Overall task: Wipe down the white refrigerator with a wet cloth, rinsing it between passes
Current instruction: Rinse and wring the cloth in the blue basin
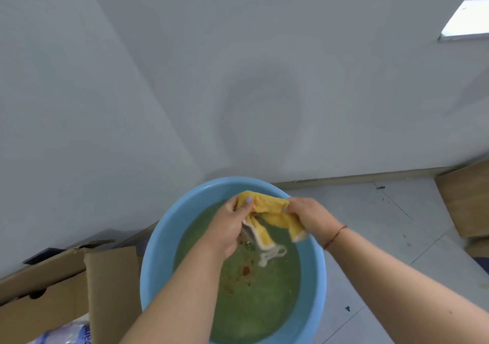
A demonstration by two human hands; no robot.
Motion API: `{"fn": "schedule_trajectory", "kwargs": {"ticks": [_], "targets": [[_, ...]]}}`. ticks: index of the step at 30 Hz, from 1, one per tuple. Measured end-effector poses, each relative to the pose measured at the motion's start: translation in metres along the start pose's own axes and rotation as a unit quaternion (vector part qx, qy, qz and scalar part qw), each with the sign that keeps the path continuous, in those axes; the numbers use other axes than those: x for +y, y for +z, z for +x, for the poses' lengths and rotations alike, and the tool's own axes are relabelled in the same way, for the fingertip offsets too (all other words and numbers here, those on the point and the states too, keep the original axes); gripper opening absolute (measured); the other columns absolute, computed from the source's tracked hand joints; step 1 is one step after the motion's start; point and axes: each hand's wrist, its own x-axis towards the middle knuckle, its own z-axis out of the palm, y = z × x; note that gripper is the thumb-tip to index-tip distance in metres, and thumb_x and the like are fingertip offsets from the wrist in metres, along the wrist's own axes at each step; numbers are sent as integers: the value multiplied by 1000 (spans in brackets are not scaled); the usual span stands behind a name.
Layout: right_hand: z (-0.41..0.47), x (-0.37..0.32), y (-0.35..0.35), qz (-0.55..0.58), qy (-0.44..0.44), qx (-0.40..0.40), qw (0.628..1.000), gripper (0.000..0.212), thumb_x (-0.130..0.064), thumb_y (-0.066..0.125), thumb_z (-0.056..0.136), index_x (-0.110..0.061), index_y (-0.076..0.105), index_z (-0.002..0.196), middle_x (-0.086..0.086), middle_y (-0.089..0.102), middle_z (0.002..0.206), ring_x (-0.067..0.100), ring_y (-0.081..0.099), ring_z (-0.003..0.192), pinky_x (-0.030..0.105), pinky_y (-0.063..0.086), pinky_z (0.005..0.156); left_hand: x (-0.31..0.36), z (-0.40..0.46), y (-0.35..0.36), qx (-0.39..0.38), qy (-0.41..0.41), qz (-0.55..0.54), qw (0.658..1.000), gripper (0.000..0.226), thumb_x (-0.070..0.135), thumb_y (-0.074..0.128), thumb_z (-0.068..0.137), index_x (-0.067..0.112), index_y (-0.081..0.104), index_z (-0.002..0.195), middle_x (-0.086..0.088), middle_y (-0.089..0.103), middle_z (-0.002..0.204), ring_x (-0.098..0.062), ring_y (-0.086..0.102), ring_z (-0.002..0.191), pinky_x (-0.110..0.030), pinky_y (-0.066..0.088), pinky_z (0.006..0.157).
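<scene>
Yellow cloth [272, 210] stretches between both hands above a light blue basin [154, 259], close to the basin's far rim. The left hand [229, 226] clenches one bunched end, thumb pressed over the fabric's top edge, and a fold with pale trim hangs from under its fingers down toward the water. The right hand [308, 215] grips the other end, fingers curled round it, with a corner of the cloth drooping beneath the palm. A thin red cord [336, 235] circles the right wrist. Greenish, cloudy water [254, 298] fills the basin, with reddish specks near its middle; a pale loop beside the hanging fold may be the cloth's trim under the surface, though the blur makes that unsure. The basin sits on a pale tiled floor [383, 238] before a white wall [238, 79]. An open cardboard box [66, 280] stands just beside the basin's left edge, and another box [468, 200] sits at the far right.
</scene>
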Motion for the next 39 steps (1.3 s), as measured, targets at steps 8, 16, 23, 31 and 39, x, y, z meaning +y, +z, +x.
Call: {"fn": "schedule_trajectory", "kwargs": {"ticks": [8,16,23,31,39], "targets": [[-7,0,-26,546,39,-59,835,91,-80,30,80,-6,72,110,16,67,118,31,61,110,45,44,97,17,-19,13,-134,-52,17,990,68,26,85,68,18,46,123,-7,54,90,-14,48,51,-22,42,43],[-27,5,1,385,4,-31,922,68,-62,52,78,-9,63,119,15,70,112,29,66,104,44,50,93,4,-23,35,-67,-120,19,990,76,70,38,88,6,72,110,-23,71,103,-30,71,85,-47,57,85],[-27,-4,-15,252,78,29,964,7,8,51,85,2,55,87,15,56,75,27,59,65,34,53,61,15,-31,48,-10,37,80,996,44,52,68,83,12,76,99,-13,75,103,-33,69,103,-55,49,99],[-37,6,-39,406,125,47,904,26,10,39,84,0,51,64,8,45,61,22,48,47,31,53,56,67,-32,65,73,218,238,944,19,33,48,102,23,62,94,7,64,83,-10,58,79,-31,49,76],[-43,-20,-100,284,-93,306,904,48,7,41,85,-20,53,122,5,52,71,13,48,57,27,43,55,97,-3,91,78,281,350,890,23,27,50,101,19,59,81,11,50,66,-1,44,61,-18,37,59]]}}
